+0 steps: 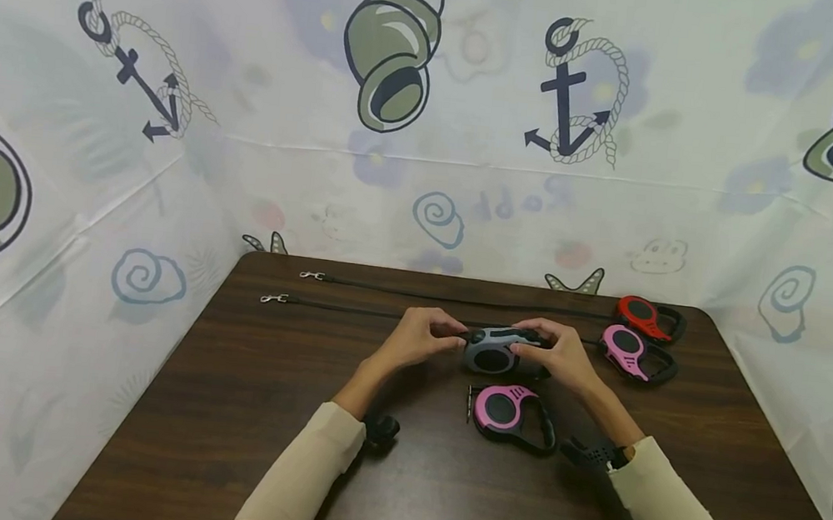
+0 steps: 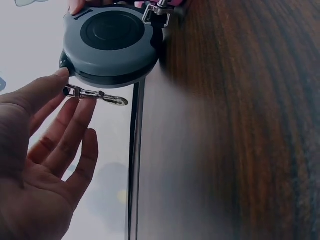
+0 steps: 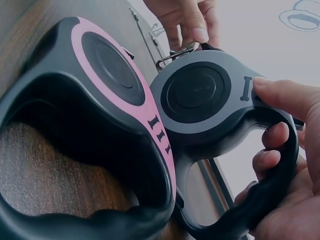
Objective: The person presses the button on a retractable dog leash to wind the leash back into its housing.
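A grey and black retractable dog leash (image 1: 491,359) is held between both hands above the table. My left hand (image 1: 420,337) pinches the base of its metal snap clip (image 2: 102,95) with thumb and fingertips, right beside the casing's outlet. My right hand (image 1: 565,358) grips the black handle (image 3: 280,185), fingers through the loop and thumb on the grey casing (image 3: 235,75). Just in front, a pink and black retractable leash (image 1: 500,406) lies on the table with its clip (image 1: 470,403) at the left side.
At the table's back right lie a red leash (image 1: 640,315) and another pink leash (image 1: 625,347). Their black cords (image 1: 369,287) stretch left across the dark wooden table (image 1: 236,410), ending in metal clips (image 1: 274,298). Patterned white fabric (image 1: 464,239) hangs behind and at the sides.
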`<state>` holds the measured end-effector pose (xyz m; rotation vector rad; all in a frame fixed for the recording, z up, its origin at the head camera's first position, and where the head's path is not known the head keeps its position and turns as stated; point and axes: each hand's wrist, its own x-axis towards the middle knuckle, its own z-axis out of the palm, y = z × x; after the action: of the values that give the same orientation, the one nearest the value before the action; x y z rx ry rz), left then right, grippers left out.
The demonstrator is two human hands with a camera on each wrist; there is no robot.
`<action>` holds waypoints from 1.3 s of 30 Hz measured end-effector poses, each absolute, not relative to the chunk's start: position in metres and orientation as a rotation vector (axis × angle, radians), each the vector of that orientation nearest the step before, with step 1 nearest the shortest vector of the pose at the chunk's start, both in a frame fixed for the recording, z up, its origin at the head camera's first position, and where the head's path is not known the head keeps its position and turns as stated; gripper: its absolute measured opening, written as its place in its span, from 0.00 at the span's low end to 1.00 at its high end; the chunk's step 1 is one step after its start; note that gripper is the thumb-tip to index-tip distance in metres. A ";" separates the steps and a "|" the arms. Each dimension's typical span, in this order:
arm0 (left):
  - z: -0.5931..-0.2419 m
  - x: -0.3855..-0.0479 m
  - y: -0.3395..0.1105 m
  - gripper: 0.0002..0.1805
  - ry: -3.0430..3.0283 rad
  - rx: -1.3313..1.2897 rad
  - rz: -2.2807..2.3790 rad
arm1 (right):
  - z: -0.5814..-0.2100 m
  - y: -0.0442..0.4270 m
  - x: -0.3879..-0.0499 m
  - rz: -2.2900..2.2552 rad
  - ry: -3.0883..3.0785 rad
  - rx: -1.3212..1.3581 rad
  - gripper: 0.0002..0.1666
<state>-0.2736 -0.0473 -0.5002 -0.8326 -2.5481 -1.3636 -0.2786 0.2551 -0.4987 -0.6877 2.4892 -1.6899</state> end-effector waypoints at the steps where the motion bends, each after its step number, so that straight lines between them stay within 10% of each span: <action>1: -0.501 -0.274 -0.048 0.11 -2.555 -0.818 -1.380 | -0.499 0.255 -0.279 -1.687 2.495 -0.681 0.21; 39: -0.523 -0.286 -0.028 0.11 -2.806 -0.558 -1.281 | -0.515 0.258 -0.287 -1.334 2.709 -0.398 0.33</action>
<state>-0.2864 -0.0277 -0.5233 -0.5580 -2.8057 -1.2813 -0.2866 0.2579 -0.5149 -0.3975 2.7093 -1.3344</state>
